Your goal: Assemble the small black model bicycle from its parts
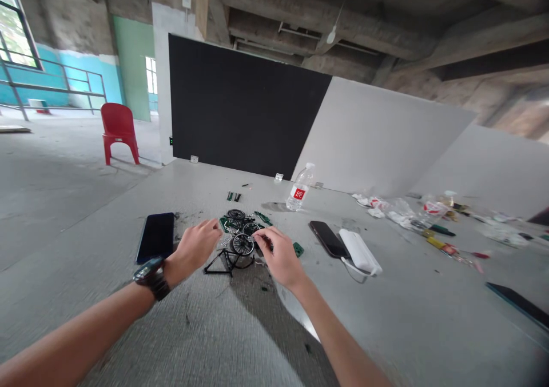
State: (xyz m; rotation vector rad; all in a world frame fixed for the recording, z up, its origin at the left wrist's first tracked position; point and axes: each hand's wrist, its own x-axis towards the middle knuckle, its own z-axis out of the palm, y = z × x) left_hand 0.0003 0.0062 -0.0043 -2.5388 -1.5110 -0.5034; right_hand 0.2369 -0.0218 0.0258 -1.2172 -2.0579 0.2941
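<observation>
A heap of small model-bicycle parts (pixel 240 227) lies on the grey table (pixel 214 330): black spoked wheels (pixel 242 243), a black frame (pixel 223 261) and green pieces (pixel 298 249). My left hand (pixel 195 248), with a watch on the wrist, hovers at the left edge of the heap, fingers curled; whether it holds anything is hidden. My right hand (pixel 278 255) rests at the right of the heap, its fingertips pinched next to a wheel, on a small part I cannot make out.
A dark phone (pixel 156 236) lies left of the heap. Another phone (pixel 328 238) and a white power bank (pixel 359 251) lie to the right. A water bottle (pixel 300 187) stands behind. Wrappers and tools (pixel 429 221) are scattered far right. A red chair (pixel 119 131) stands on the floor.
</observation>
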